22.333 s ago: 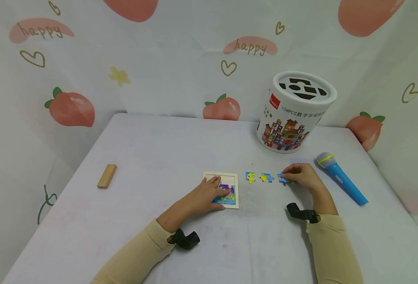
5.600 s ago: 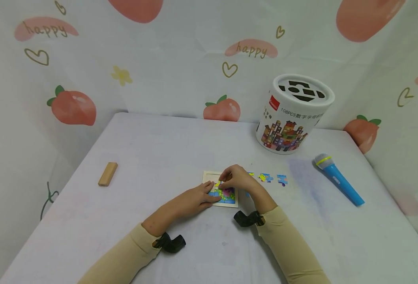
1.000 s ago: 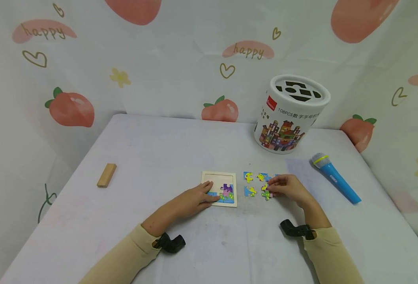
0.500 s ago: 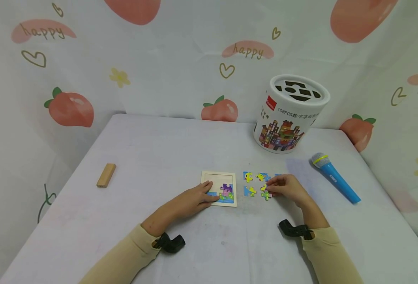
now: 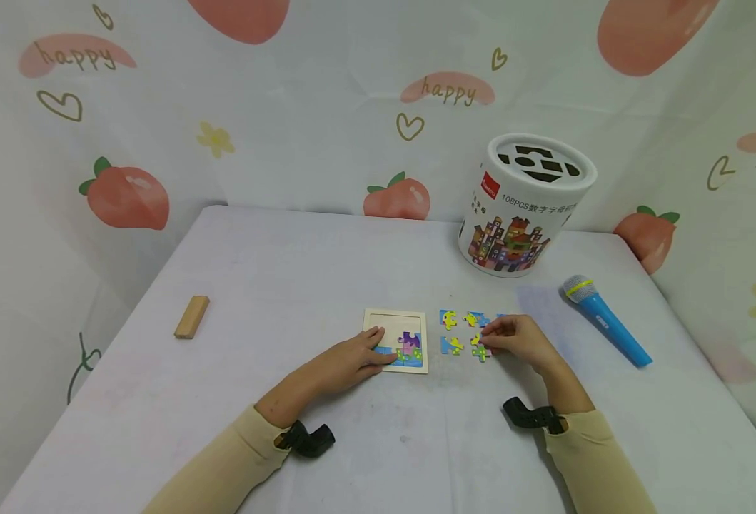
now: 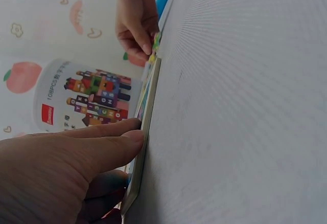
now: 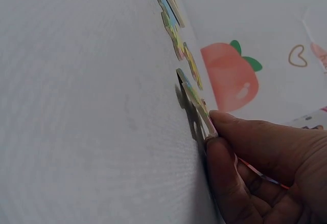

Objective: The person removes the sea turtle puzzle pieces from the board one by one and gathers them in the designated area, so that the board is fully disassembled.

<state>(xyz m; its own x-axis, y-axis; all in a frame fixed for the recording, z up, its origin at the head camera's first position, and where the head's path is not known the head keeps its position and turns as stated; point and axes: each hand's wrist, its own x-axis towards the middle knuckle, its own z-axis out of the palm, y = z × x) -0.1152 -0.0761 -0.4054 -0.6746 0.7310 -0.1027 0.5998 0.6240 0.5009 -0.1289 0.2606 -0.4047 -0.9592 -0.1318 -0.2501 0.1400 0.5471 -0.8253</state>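
Note:
In the head view a square wooden puzzle board (image 5: 395, 314) lies mid-table, with purple, green and blue pieces fitted in its lower part. My left hand (image 5: 345, 363) rests on its left side, fingers extended; in the left wrist view the thumb (image 6: 120, 150) touches the board's edge (image 6: 145, 127). To the board's right, my right hand (image 5: 515, 339) pinches a yellow-green jigsaw puzzle piece (image 5: 481, 353) between thumb and fingers. The right wrist view shows that puzzle piece (image 7: 196, 101) tilted, one end above its shadow. Nearby lie several loose pieces, including a blue-yellow one (image 5: 452, 346); one is partly hidden by my fingers.
A white printed bucket (image 5: 512, 214) with a slotted lid stands at the back right. A blue toy microphone (image 5: 609, 321) lies to the right of my right hand. At the far left is a wooden block (image 5: 192, 317). A peach-printed cloth hangs behind the table.
Since several seconds ago my right hand has moved from over the board to the loose pieces at right. A second row of pieces now lies there. Over the last second both hands barely move.

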